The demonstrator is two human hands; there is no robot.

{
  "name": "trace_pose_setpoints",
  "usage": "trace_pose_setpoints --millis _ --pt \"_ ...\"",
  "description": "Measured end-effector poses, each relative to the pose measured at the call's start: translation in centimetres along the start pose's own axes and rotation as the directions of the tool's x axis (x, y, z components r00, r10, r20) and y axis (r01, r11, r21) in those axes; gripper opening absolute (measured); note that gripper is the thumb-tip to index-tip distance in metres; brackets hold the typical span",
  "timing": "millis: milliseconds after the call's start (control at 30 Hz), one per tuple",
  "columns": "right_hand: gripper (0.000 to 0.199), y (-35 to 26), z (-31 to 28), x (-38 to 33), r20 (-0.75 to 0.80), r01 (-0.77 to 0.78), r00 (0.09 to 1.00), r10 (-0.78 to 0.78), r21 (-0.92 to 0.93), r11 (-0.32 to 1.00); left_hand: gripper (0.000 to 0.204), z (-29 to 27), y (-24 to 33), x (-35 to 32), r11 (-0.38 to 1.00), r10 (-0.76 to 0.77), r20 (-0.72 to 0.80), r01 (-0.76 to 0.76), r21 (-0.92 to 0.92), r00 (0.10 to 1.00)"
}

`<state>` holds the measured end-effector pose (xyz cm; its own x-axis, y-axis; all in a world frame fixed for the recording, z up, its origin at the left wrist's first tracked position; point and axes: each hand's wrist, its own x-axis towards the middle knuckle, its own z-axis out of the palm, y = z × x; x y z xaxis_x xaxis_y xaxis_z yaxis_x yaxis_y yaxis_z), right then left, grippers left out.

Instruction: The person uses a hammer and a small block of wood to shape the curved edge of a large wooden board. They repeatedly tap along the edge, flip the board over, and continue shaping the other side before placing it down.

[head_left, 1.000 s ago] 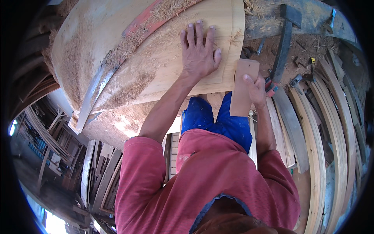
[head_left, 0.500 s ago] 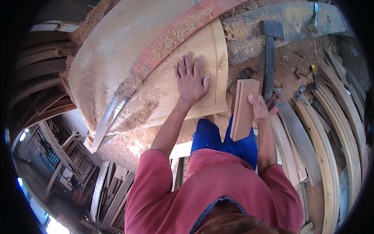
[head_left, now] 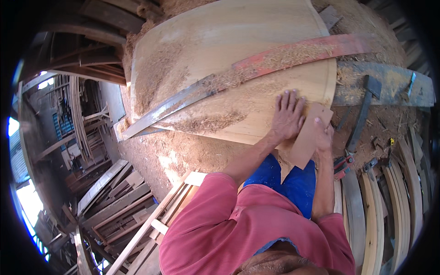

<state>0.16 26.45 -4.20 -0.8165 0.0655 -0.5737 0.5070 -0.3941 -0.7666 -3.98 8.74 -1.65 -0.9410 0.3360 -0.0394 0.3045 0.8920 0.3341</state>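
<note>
Left hand [head_left: 288, 117]: fingers spread flat on the large curved wooden panel [head_left: 238, 59]. Right hand [head_left: 323, 135]: fingers closed around a small flat wood block [head_left: 306, 140]

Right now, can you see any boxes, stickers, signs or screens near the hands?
None in view: no boxes, stickers, signs or screens.
Left hand: flat on the big pale wood panel.
Right hand: holds a small flat brown board against the panel's edge.
Metal bar: long, grey and red, lying across the panel under sawdust.
</note>
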Motion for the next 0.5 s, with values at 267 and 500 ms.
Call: trace_pose_setpoints --millis 267,500 --pt "0.04 0.6 -0.3 -3.4 -0.049 0.002 0.999 -0.008 -0.126 0.992 0.081 -2.5 -7.8 -12.4 0.722 -0.69 -0.224 0.68 -0.131 0.689" --pt "0.047 -0.3 0.3 -2.3 0.009 0.015 1.0 -0.014 -0.112 0.994 0.064 -5.5 -28.9 -29.2 -0.184 -0.98 0.191 0.11 -0.977 0.061"
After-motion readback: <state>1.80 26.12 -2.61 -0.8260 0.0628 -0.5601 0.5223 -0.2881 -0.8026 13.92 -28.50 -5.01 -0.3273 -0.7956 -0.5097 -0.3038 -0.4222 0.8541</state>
